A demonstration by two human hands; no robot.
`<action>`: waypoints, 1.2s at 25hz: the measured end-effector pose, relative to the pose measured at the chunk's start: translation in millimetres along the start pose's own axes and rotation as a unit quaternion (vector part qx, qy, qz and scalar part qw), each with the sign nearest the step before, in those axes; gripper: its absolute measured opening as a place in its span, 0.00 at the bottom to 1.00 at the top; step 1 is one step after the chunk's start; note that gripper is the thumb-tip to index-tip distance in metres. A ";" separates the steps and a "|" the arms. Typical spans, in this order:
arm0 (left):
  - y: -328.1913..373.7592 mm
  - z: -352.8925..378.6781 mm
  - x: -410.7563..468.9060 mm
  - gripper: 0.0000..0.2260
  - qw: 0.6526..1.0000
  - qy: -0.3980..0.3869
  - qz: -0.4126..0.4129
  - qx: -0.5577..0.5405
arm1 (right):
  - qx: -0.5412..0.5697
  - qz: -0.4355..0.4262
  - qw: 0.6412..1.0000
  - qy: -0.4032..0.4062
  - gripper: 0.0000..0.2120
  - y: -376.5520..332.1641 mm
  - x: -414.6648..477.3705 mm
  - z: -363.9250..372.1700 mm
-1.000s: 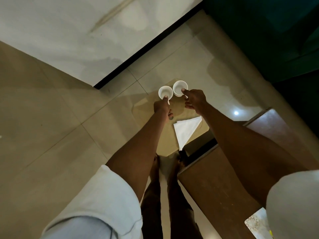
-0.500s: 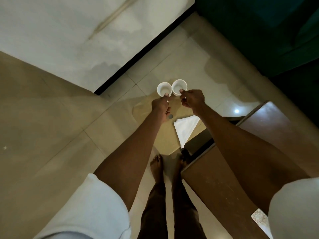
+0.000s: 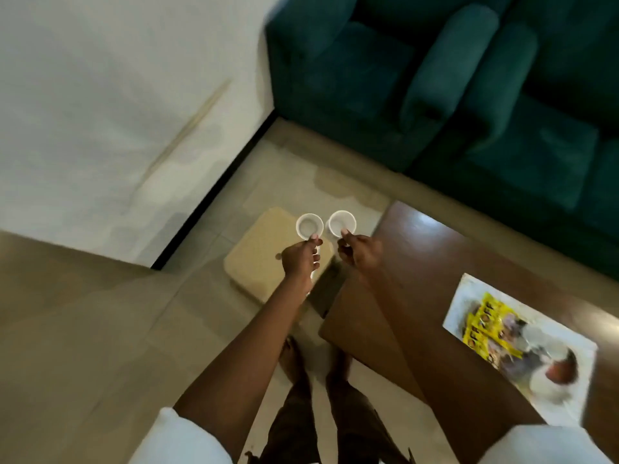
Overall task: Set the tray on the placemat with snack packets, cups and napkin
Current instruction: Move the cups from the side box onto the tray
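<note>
Each of my hands holds a small white cup by its rim. My left hand [image 3: 301, 259] grips the left cup [image 3: 308, 226]. My right hand [image 3: 360, 252] grips the right cup [image 3: 341, 222]. Both cups hang side by side above the floor. Below them a beige square tray [image 3: 254, 259] lies on the floor tiles. A sliver of white, probably the napkin [image 3: 315, 266], shows under my left hand. On the brown table [image 3: 418, 262] to the right lies a printed placemat [image 3: 549, 373] with yellow snack packets [image 3: 485, 326] on it.
A dark green sofa [image 3: 435, 78] stands behind the table. A white wall with a black skirting strip [image 3: 214, 192] runs along the left. My bare feet [image 3: 291, 356] stand on the tiles beside the table's near corner.
My view has swung right and up, bringing the sofa, table top and placemat into sight. Both hands still hold the cups above the tray. The napkin is now mostly hidden.
</note>
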State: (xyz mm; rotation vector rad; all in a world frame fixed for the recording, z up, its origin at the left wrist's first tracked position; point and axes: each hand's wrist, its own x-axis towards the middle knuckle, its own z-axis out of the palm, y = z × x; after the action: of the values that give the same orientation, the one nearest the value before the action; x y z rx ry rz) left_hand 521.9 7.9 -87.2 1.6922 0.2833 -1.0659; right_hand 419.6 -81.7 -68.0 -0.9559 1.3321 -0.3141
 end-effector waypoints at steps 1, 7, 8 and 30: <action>-5.6 14.8 -19.6 0.11 1.000 -0.024 -0.002 0.008 | 0.008 -0.008 1.000 0.015 0.18 -2.1 -16.2 -23.4; -58.0 104.8 -130.3 0.08 0.988 -0.128 0.015 0.087 | 0.077 -0.032 0.991 0.103 0.18 4.4 -99.5 -175.7; -72.8 120.5 -149.8 0.08 0.985 -0.137 0.014 0.107 | 0.088 -0.032 0.988 0.119 0.17 11.4 -111.6 -202.8; -312.3 363.2 -335.0 0.15 0.923 -0.220 0.006 0.315 | 0.170 0.077 0.949 0.253 0.18 190.0 -188.9 -550.5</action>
State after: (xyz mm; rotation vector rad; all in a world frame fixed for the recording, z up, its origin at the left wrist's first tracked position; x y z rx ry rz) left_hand -55.4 -75.2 -47.7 1.9285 -0.4064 -1.6026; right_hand -191.9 -60.2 -47.2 -0.4878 1.7379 -0.6776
